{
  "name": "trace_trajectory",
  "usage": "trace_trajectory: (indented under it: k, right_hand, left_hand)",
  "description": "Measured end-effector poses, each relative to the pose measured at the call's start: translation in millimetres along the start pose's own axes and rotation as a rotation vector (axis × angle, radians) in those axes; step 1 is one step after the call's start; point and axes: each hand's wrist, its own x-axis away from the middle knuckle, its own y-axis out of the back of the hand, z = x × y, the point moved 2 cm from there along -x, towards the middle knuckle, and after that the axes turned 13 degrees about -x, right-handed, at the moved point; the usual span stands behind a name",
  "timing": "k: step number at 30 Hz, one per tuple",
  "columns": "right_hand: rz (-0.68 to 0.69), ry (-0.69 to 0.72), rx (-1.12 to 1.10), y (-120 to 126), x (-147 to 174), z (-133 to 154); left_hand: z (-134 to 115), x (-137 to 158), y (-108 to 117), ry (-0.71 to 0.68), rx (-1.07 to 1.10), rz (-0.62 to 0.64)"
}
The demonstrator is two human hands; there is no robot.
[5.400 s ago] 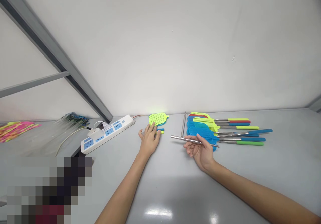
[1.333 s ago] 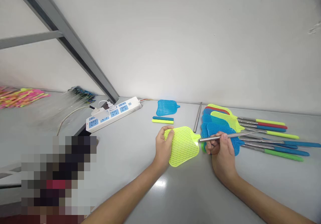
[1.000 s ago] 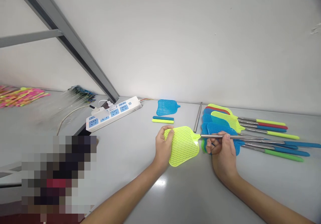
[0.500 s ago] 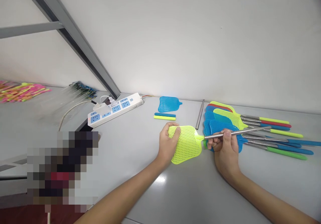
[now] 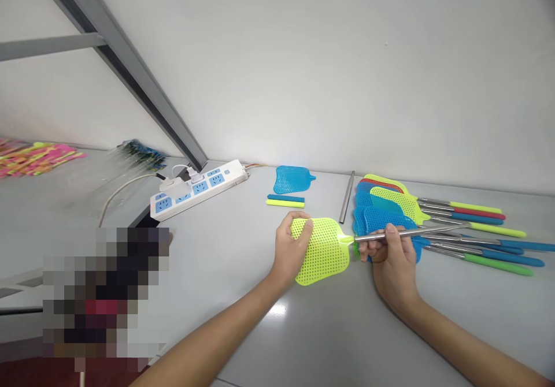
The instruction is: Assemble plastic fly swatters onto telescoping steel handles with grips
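Note:
My left hand pinches the left edge of a yellow-green perforated fly swatter head, thumb on top. My right hand is closed round a thin metal rod, its thumb lying along it. The rod's left end meets the neck of the yellow-green head; how deep it sits inside I cannot tell. Behind my right hand lies a pile of fly swatters with blue, yellow and red heads, their coloured grips pointing right. A loose metal tube lies just left of the pile.
A blue swatter head lies near the wall, with a blue grip and a yellow grip before it. Further left is a white power strip with plugs and a cable. Colourful items and a bagged bundle lie far left.
Hardly anything differs. My right hand has shifted very slightly along the rod, and the view has moved a little; both hands keep their hold.

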Motion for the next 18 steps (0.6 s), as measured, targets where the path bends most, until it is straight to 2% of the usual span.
trace_trajectory:
  k: [18]
  right_hand:
    - [-0.068,-0.09,-0.02,-1.8,0.1,-0.4]
  left_hand:
    - [4.4,-5.2,2.7,0.081,0.089,0.07]
